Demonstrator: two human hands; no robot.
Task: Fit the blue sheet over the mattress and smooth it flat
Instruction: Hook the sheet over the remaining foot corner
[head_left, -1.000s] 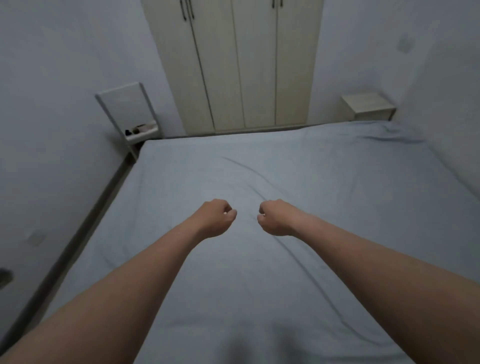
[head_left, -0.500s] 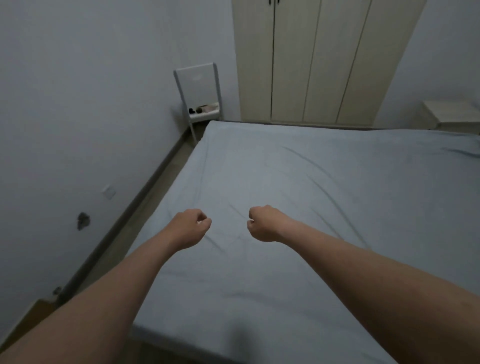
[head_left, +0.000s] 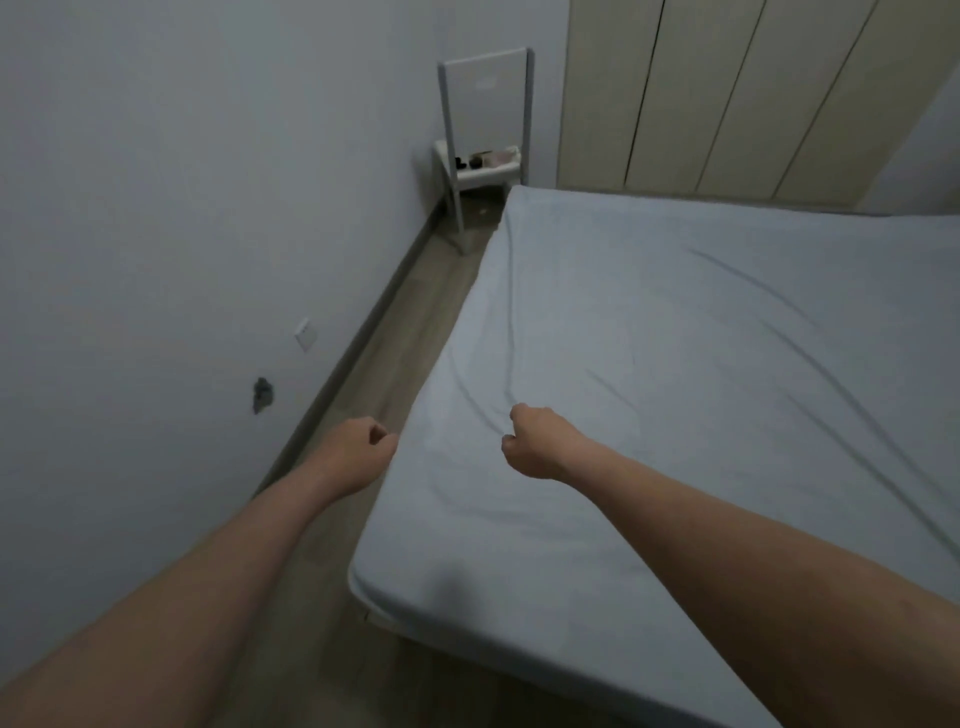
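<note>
The blue sheet (head_left: 675, 374) covers the mattress, wrapped over its near-left corner (head_left: 374, 582) and left edge. Long creases run across it, several near the left edge. My left hand (head_left: 363, 447) hangs over the floor gap just left of the mattress edge, fingers curled into a fist, holding nothing. My right hand (head_left: 535, 441) hovers above the sheet near the left edge, also fisted and empty. Both arms reach forward.
A narrow strip of wooden floor (head_left: 384, 353) runs between the bed and the left wall (head_left: 156, 260). A white chair (head_left: 483, 135) with small items on its seat stands at the far corner. A cream wardrobe (head_left: 727, 93) lines the back wall.
My view has swung left, bringing the bed's left edge and the floor gap into sight. My left hand now lies past the mattress edge; both hands stay fisted.
</note>
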